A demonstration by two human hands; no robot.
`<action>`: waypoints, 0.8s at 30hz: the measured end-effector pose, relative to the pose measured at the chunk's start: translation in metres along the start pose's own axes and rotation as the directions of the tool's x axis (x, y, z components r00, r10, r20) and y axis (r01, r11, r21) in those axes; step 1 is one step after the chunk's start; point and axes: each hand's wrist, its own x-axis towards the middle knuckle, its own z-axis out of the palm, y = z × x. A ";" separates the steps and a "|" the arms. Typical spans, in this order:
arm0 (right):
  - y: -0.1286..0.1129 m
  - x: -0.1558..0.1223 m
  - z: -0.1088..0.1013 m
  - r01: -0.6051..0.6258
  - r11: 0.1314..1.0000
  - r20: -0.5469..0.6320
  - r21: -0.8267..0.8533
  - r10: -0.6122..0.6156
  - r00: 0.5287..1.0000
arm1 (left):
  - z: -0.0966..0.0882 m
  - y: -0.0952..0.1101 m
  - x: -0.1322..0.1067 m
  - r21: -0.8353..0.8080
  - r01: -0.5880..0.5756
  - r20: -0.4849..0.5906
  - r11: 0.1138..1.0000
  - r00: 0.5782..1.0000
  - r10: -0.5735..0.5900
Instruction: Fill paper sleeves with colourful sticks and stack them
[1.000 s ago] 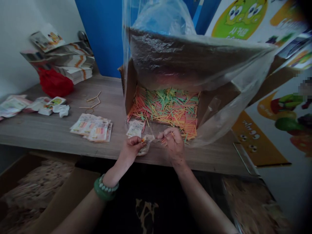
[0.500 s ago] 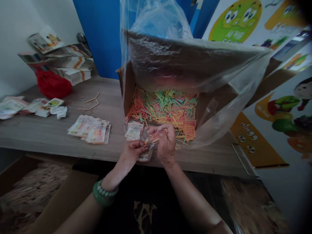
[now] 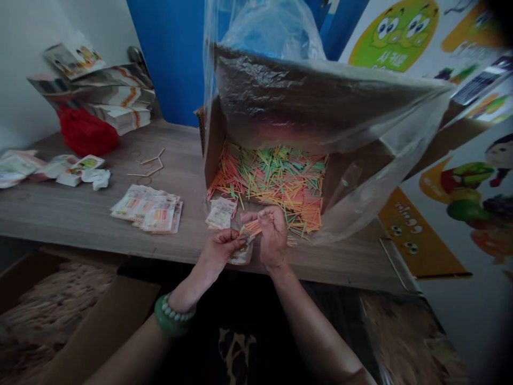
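Observation:
Between its thumb and fingers my left hand (image 3: 216, 251) pinches the edge of a small clear printed packet (image 3: 241, 256), just over the table's front edge. My right hand (image 3: 274, 238) is curled around a small bunch of thin orange and pink sticks (image 3: 253, 226). The sticks' left ends are at the packet's mouth; whether any are inside I cannot tell. Behind my hands, a loose pile of pink, green, yellow and orange sticks (image 3: 276, 174) spills from a plastic-lined cardboard box (image 3: 211, 139) lying on its side. Beside my left hand is a small stack of printed packets (image 3: 222, 213).
Packets with coloured sticks inside (image 3: 160, 216) lie overlapping on the left of the table (image 3: 188, 171). Farther left are bent sticks (image 3: 148, 174), a red bag (image 3: 86, 133) and stacked printed sheets (image 3: 124, 115). Clear plastic sheeting (image 3: 360, 214) hangs off the box at right.
The view has shifted slightly. Both hands keep nearly the same pose, with the sticks and the packet's mouth still close together.

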 end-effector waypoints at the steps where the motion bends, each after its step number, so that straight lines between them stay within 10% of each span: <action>1: 0.000 0.002 -0.001 -0.028 1.000 0.003 0.014 0.028 1.000 | 0.000 0.000 0.000 0.006 0.005 0.002 1.000 1.000 -0.005; 24: -0.002 0.002 0.006 0.078 0.991 -0.086 0.109 -0.069 0.994 | -0.001 -0.003 -0.003 0.007 0.095 0.031 0.995 0.995 -0.095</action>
